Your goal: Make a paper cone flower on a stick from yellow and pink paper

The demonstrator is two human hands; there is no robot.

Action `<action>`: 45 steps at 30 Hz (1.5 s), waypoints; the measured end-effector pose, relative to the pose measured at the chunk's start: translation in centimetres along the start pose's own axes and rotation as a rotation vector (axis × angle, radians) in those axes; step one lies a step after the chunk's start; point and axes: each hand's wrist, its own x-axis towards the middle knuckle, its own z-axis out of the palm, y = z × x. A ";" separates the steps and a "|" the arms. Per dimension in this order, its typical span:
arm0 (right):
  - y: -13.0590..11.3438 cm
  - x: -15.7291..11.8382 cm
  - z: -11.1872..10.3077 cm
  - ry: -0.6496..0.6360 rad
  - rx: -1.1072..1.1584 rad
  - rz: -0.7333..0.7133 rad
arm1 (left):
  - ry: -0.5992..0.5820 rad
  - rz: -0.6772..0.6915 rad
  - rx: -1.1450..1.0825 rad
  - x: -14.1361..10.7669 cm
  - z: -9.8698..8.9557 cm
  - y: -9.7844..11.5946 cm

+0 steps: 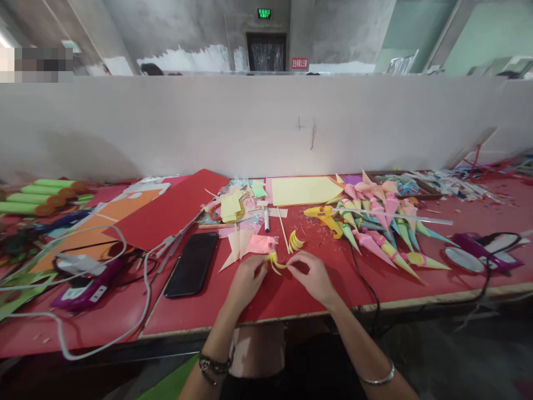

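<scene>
At the far left of a red tabletop (179, 315) we find pale green rolls (45, 198), then a purple power strip (85, 289) trailing white cable. A large red sheet (175, 208) slants behind it, and a black phone (191, 265) lies nearer the front edge. Next come pink paper (261, 244) and a capped marker (267, 220). Just in front, near the table's front edge, is a curved yellow strip (273, 263) — the left hand (250, 278) pinches its left part, finger and thumb together, and the right hand (311, 278) has its fingertips closed on the other end. Just behind the hands we notice a cluster of curled yellow pieces (296, 241). Further right lie a yellow glue gun (328, 220) and a heap of pastel paper cones (387, 228) — pink, green, yellow and blue — with a round white disc (464, 260) beside them.
</scene>
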 end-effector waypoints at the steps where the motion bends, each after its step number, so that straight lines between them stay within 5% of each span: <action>1: 0.0 0.0 0.0 -0.017 0.003 0.001 | 0.006 0.000 0.013 0.0 0.0 -0.1; 17: -0.5 -0.2 1.3 -0.150 -0.060 -0.010 | -0.015 0.007 0.014 -0.2 0.5 0.2; 45: -0.5 -0.4 1.8 -0.155 -0.238 -0.079 | -0.021 0.021 -0.028 -0.6 0.5 1.0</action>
